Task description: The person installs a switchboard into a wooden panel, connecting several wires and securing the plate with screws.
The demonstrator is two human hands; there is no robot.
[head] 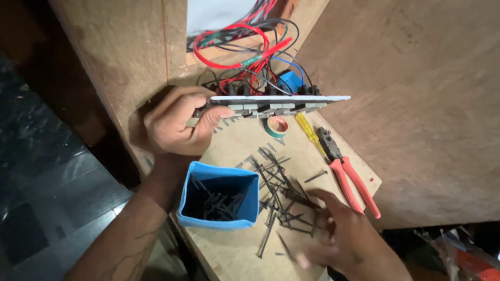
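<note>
Switch plate (276, 99) gripped left hand (174, 125); right hand (338, 239), blurred, seemingly on screws (281, 192).

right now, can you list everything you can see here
switch plate: one, white, held edge-on at the wall opening, switches on its underside
wires: a bundle, red, black, blue and green, behind the plate
tape roll: one, red and green, on the board under the plate
screwdriver: one, yellow handle, beside the tape
pliers: one, red handles, right of the screwdriver
screws: a loose pile, dark, middle of the board
box: one, blue, open, more dark screws inside, left of the pile
board: one, pale wood, under it all
left hand: grips the plate's left end
right hand: blurred, at the screw pile
</note>
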